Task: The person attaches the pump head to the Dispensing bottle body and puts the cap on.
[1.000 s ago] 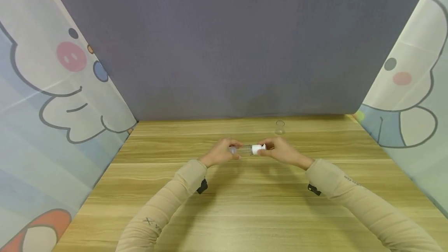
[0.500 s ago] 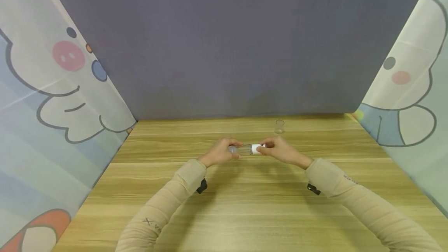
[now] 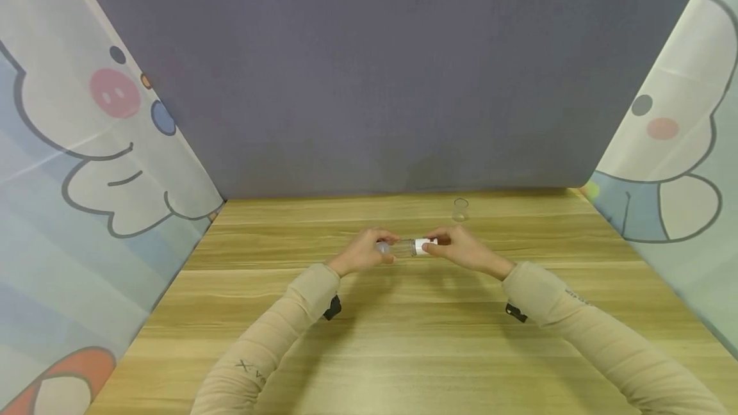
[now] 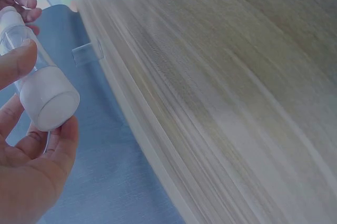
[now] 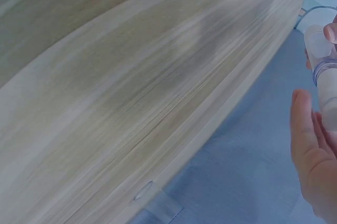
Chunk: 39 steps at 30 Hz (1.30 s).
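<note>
I hold a clear plastic cylindrical bottle (image 3: pixel 405 248) sideways above the light wood-grain table (image 3: pixel 403 351), between my two hands. In the head view my left hand (image 3: pixel 364 250) grips one end and my right hand (image 3: pixel 464 248) pinches the smooth white cylindrical top (image 3: pixel 422 247) at the other, with thumb and fingers on opposite sides.

From above, my left hand covers much of the bottle's lower end; the left wrist view shows it plainly as a frosted white base (image 4: pixel 57 111) with a flat round face, my thumb laid along the clear wall and my fingertips (image 4: pixel 66 134) curled underneath. The right wrist view catches the bottle only at the frame's edge, but brings out a ridged clear collar (image 5: pixel 325 69) next to the white top; how my right thumb lies I cannot tell there.

A small colourless see-through cup (image 3: pixel 460 211) stands upright near the table's far edge, beyond my right hand and apart from it. Both wrist views show it against the plain grey-blue backdrop (image 3: pixel 369 82).
</note>
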{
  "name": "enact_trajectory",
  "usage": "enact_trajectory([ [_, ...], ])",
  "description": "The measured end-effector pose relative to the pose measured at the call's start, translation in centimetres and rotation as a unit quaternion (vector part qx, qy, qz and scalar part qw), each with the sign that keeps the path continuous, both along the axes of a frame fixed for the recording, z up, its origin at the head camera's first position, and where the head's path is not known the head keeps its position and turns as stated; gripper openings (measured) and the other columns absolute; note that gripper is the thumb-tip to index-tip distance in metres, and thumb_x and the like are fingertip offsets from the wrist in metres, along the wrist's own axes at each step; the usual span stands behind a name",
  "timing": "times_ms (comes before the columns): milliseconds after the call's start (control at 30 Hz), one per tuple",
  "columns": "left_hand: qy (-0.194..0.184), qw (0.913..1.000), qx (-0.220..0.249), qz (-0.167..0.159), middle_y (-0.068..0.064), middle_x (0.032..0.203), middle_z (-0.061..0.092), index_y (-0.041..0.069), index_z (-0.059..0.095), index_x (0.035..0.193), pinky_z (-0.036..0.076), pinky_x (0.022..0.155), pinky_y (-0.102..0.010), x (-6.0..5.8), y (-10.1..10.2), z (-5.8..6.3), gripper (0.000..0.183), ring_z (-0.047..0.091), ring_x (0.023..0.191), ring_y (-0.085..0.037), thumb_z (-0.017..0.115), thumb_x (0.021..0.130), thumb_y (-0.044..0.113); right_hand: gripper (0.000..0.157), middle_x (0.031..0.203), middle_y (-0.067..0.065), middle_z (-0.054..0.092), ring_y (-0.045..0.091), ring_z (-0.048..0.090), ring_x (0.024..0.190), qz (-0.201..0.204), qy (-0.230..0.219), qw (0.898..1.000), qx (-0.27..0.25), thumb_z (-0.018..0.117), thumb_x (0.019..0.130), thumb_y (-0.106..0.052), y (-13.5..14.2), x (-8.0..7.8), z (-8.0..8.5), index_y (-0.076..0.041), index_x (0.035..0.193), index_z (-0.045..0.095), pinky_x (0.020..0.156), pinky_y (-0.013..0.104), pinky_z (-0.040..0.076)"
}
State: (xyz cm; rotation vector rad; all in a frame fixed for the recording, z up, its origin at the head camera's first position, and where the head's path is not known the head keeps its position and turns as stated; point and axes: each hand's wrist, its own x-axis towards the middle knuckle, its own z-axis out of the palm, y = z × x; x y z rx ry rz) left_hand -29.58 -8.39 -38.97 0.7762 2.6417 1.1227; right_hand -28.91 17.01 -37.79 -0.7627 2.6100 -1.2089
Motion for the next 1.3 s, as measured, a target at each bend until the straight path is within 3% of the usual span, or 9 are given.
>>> enact_trajectory([
  [200, 0.002, 1.0, 0.002, 0.0, -0.018, 0.131, 0.062, -0.004, 0.061, 0.132, 0.053, 0.093, -0.039, -0.13, -0.13, -0.3, 0.044, 0.059, 0.117, -0.033, 0.074, 0.091, 0.003, 0.047, 0.129, 0.034, 0.056, 0.048, 0.058, 0.116, -0.002, 0.017, 0.999, -0.046, 0.069, 0.096, -0.013, -0.25, 0.01, -0.34, 0.016, 0.13, 0.055, 0.095, 0.05, 0.052],
  [367, -0.004, 1.0, 0.008, 0.003, -0.019, 0.129, 0.062, -0.004, 0.061, 0.132, 0.055, 0.089, -0.035, -0.12, -0.26, -0.26, 0.044, 0.06, 0.113, -0.032, 0.074, 0.09, 0.002, 0.043, 0.128, 0.035, 0.056, 0.05, 0.058, 0.115, -0.002, 0.046, 0.998, -0.053, 0.074, 0.09, -0.004, -0.45, 0.03, -0.4, 0.016, 0.125, 0.059, 0.096, 0.05, 0.051],
  [567, -0.008, 0.9999, 0.008, 0.006, -0.017, 0.13, 0.063, -0.003, 0.061, 0.132, 0.055, 0.087, -0.034, -0.16, -0.17, -0.19, 0.045, 0.061, 0.111, -0.03, 0.074, 0.09, 0.004, 0.038, 0.125, 0.034, 0.058, 0.048, 0.061, 0.11, 0.006, 0.046, 0.998, -0.052, 0.073, 0.089, 0.002, -0.56, 0.0, -0.55, 0.016, 0.122, 0.061, 0.091, 0.045, 0.055],
  [967, -0.005, 0.9999, 0.007, 0.01, -0.018, 0.13, 0.063, -0.003, 0.062, 0.132, 0.056, 0.084, -0.032, -0.34, 0.04, 0.07, 0.044, 0.062, 0.111, -0.031, 0.074, 0.09, 0.002, 0.034, 0.115, 0.033, 0.064, 0.044, 0.066, 0.102, 0.008, 0.066, 0.997, -0.039, 0.072, 0.088, 0.004, -0.74, -0.11, -0.4, 0.016, 0.119, 0.063, 0.085, 0.041, 0.058],
  [1300, -0.012, 0.9998, 0.006, 0.016, -0.018, 0.131, 0.062, -0.003, 0.061, 0.133, 0.056, 0.082, -0.029, -0.06, 0.25, -0.1, 0.045, 0.062, 0.111, -0.031, 0.074, 0.09, 0.003, 0.034, 0.116, 0.032, 0.064, 0.045, 0.065, 0.105, 0.008, 0.042, 0.998, -0.043, 0.071, 0.09, 0.002, -0.53, 0.17, -0.7, 0.017, 0.121, 0.062, 0.086, 0.04, 0.057],
])
